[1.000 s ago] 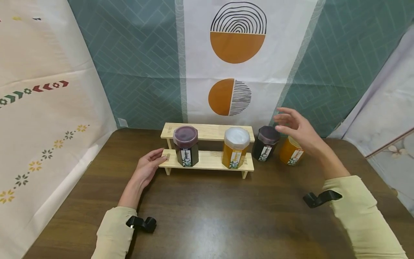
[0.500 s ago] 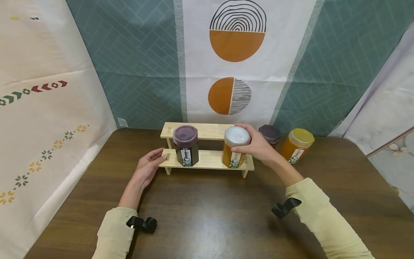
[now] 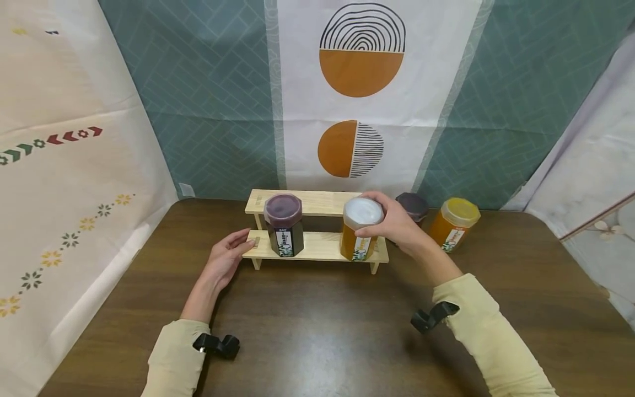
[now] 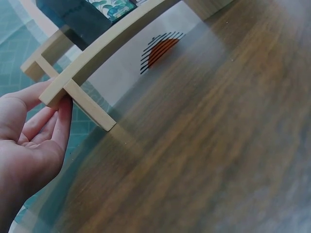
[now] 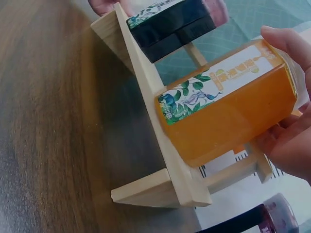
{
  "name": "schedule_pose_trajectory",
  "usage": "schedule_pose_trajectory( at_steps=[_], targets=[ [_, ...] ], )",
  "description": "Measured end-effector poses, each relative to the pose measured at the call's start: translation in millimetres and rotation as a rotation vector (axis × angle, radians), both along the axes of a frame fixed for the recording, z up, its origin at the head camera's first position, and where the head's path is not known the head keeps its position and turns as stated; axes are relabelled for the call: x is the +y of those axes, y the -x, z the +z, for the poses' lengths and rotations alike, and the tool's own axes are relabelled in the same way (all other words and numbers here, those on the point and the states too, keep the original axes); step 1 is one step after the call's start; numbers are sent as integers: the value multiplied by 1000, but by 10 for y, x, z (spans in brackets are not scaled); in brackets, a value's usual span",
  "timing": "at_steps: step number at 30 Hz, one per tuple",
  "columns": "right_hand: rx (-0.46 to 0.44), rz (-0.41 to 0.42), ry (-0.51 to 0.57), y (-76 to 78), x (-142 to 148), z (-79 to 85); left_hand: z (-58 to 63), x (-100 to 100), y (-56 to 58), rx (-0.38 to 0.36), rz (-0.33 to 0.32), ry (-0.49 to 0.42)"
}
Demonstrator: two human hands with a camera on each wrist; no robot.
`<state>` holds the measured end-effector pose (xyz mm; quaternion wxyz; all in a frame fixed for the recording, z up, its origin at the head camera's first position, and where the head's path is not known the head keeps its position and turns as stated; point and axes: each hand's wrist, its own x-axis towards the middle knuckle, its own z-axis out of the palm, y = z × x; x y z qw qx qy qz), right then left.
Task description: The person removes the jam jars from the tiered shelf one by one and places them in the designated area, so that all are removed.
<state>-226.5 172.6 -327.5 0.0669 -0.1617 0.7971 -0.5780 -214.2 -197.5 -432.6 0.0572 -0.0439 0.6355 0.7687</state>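
On the lower step of a two-tier wooden rack point(image 3: 321, 246) stand a dark jar point(image 3: 286, 237) with a purple lid and an amber jar point(image 3: 349, 242) with a white lid. My left hand point(image 3: 225, 258) pinches the left end of that step; in the left wrist view the thumb lies on top and the fingers underneath. Around the upper part of the amber jar, at its lid, my right hand point(image 3: 397, 220) has its grip. The right wrist view shows the jar's base point(image 5: 187, 155) on the step, label facing the front.
Right of the rack, on the brown table point(image 3: 317, 325), are another dark jar point(image 3: 412, 204), partly hidden by my right hand, and an amber jar point(image 3: 451, 226) with a yellow lid. A patterned cloth point(image 3: 213, 110) hangs behind the table.
My right hand has moved left from above the jars on the right and taken hold of the white-lidded amber jar. My left hand stays on the rack's end.
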Motion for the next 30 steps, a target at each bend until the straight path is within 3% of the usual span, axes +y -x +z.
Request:
schedule_pose_trajectory(
  at_steps=[17,24,30],
  targets=[
    [71,-32,30,-175,528,141,3,-24,-5,6,14,-1],
    [65,-60,7,-259,781,28,-16,-20,0,13,-1,9],
    [38,-75,55,-320,965,-61,-22,7,8,12,-2,11]
  ],
)
